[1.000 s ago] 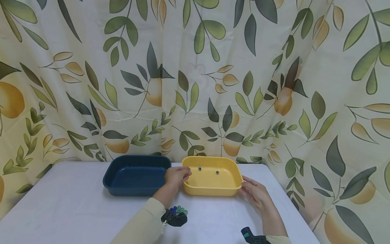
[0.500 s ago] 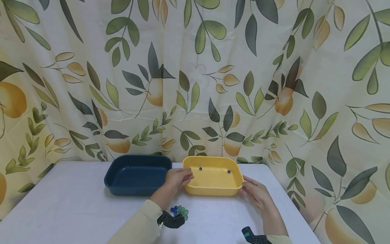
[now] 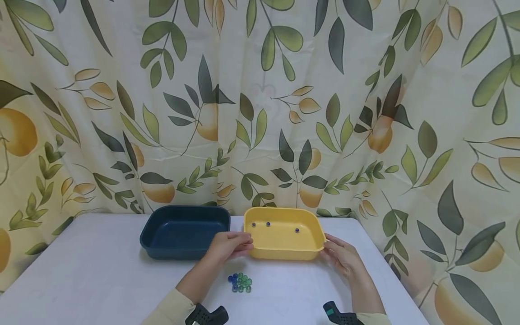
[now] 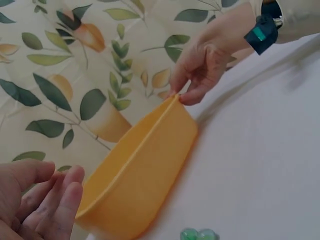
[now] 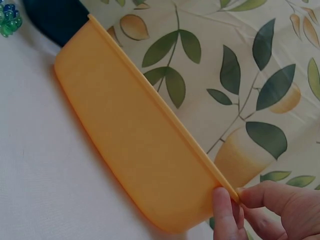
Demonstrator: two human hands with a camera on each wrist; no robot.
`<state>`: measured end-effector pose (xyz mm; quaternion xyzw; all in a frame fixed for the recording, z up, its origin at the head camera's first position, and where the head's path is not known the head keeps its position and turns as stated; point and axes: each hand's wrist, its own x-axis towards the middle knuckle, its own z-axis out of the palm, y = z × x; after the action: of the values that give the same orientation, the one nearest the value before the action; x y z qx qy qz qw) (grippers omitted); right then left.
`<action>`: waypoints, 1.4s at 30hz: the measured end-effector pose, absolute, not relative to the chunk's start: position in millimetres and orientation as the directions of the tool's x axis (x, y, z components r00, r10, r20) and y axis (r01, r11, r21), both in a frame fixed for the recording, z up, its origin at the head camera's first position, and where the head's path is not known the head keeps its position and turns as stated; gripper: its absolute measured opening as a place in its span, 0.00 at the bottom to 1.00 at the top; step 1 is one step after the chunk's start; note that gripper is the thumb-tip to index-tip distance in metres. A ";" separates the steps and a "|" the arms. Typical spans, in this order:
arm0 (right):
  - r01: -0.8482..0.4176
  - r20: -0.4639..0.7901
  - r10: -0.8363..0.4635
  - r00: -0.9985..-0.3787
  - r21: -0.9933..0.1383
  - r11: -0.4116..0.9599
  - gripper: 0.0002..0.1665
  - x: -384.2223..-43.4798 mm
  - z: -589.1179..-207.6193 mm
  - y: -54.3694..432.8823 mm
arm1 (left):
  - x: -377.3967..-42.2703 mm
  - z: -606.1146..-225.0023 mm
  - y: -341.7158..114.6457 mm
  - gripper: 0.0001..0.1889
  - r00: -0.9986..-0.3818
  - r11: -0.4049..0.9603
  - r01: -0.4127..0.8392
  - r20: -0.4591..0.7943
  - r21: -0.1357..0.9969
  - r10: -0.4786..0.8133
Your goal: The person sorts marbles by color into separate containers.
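The yellow plastic tray [image 3: 284, 255] stands on the table, holding three small blue marbles, one of them a marble [image 3: 297, 230] right of centre. My right hand [image 3: 343, 257] pinches its right rim between thumb and fingers, as the right wrist view also shows, with the hand [image 5: 270, 210] at the corner. By the tray's left front corner is my left hand [image 3: 229, 246], its fingers loosely bent. In the left wrist view nothing shows between the fingers of that hand [image 4: 40, 200]. Green and blue glass marbles [image 3: 240, 282] lie clustered on the table in front.
A dark blue tray [image 3: 183, 253] stands left of the yellow one, nothing visible inside. Both rest near the back edge of the white-covered table [image 3: 101, 280]. A leaf-and-fruit patterned curtain [image 3: 260, 113] hangs behind.
A third blue marble now lies in the yellow tray near its left end, and another marble has rolled about. My left hand has drawn back from over the tray's left rim. The right hand stays put.
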<state>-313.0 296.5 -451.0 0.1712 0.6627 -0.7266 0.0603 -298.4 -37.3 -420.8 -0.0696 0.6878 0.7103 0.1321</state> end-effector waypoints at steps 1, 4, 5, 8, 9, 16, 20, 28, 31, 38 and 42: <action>0.314 -0.329 0.140 -0.934 -0.942 -0.117 0.36 -312.6 -450.5 296.7 | -295.4 -422.9 -39.3 0.19 -0.955 -0.005 -0.283 -0.281 0.959 0.095; 0.315 -0.331 0.144 -0.933 -0.941 -0.121 0.36 -311.7 -449.6 297.4 | -287.3 -431.5 -45.2 0.19 -0.953 0.023 -0.285 -0.286 0.958 0.101; 0.315 -0.330 0.139 -0.934 -0.942 -0.119 0.36 -311.4 -449.4 297.7 | -284.7 -434.9 -47.2 0.19 -0.952 0.030 -0.288 -0.290 0.957 0.101; 0.316 -0.332 0.143 -0.933 -0.941 -0.123 0.36 -311.2 -449.4 297.9 | -278.1 -443.3 -53.3 0.20 -0.949 0.037 -0.299 -0.301 0.954 0.091; 0.315 -0.331 0.144 -0.933 -0.941 -0.124 0.36 -311.2 -449.5 297.8 | -275.8 -445.0 -55.5 0.20 -0.951 0.044 -0.294 -0.297 0.955 0.086; 0.308 -0.323 0.145 -0.935 -0.944 -0.115 0.36 -311.1 -449.7 296.8 | -267.7 -450.5 -68.6 0.18 -0.963 0.144 -0.261 -0.268 0.955 0.032; 0.293 -0.306 0.146 -0.941 -0.951 -0.103 0.35 -311.6 -451.7 296.1 | -265.9 -455.0 -75.2 0.18 -0.964 0.162 -0.261 -0.266 0.952 0.014; 0.299 -0.312 0.153 -0.938 -0.949 -0.103 0.35 -312.6 -453.3 296.3 | -264.6 -466.4 -83.6 0.18 -0.963 0.160 -0.268 -0.270 0.950 -0.008; 0.295 -0.309 0.146 -0.940 -0.949 -0.108 0.35 -312.4 -452.5 296.2 | -264.6 -470.5 -86.3 0.17 -0.965 0.182 -0.258 -0.261 0.949 -0.013; 0.307 -0.320 0.146 -0.936 -0.946 -0.103 0.36 -312.0 -451.2 294.8 | -265.1 -480.5 -88.5 0.14 -0.964 0.237 -0.256 -0.267 0.937 0.015; 0.315 -0.327 0.153 -0.933 -0.944 -0.099 0.35 -312.1 -450.9 294.6 | -263.5 -484.2 -86.8 0.11 -0.967 0.267 -0.238 -0.252 0.934 0.019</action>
<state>-312.1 294.6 -450.9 0.1747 0.6689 -0.7204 0.0561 -263.5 -86.8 -484.2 -0.0693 0.7888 0.6013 0.1071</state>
